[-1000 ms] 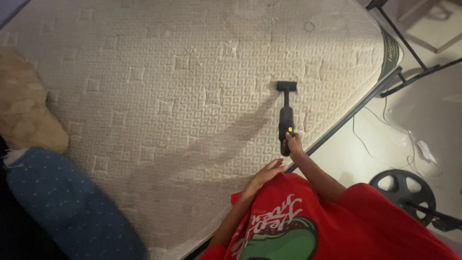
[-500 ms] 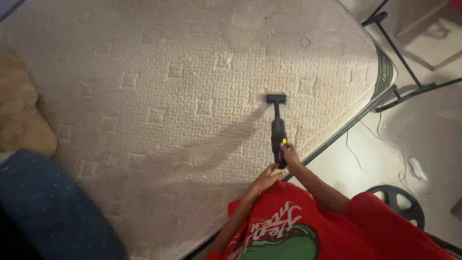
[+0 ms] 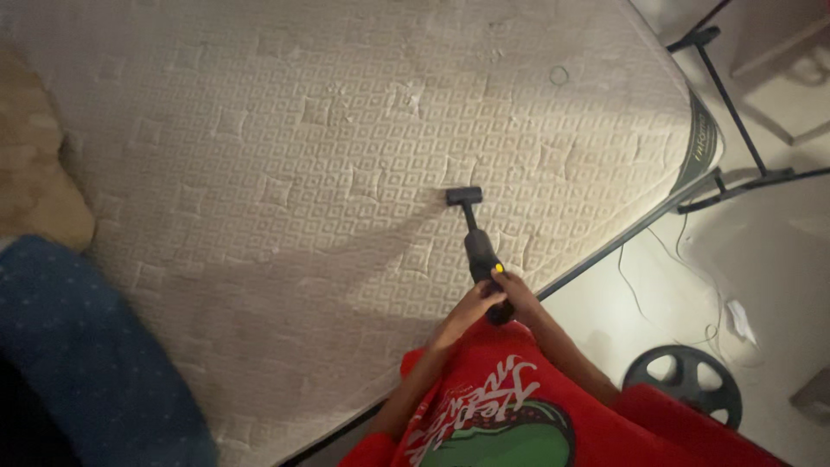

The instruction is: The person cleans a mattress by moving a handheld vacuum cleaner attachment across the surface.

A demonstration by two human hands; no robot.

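A black handheld vacuum [image 3: 476,242] with a small yellow light lies with its flat nozzle [image 3: 464,195] on a bare, cream quilted mattress [image 3: 328,173]. My right hand [image 3: 517,292] grips its handle from the right. My left hand [image 3: 474,304] rests against the same handle from the left, fingers curled on it. Both forearms reach out from my red shirt [image 3: 519,415] with a green print at the bottom of the view.
A blue dotted pillow [image 3: 86,363] and a tan cushion [image 3: 35,173] lie at the mattress's left. A black metal bed frame [image 3: 735,130] shows at the right corner. On the pale floor are thin cables [image 3: 657,285] and a round black weight plate [image 3: 683,380].
The vacuum and both hands have shifted left and toward the mattress's middle. My left hand, earlier apart from the vacuum, has come up to its handle.
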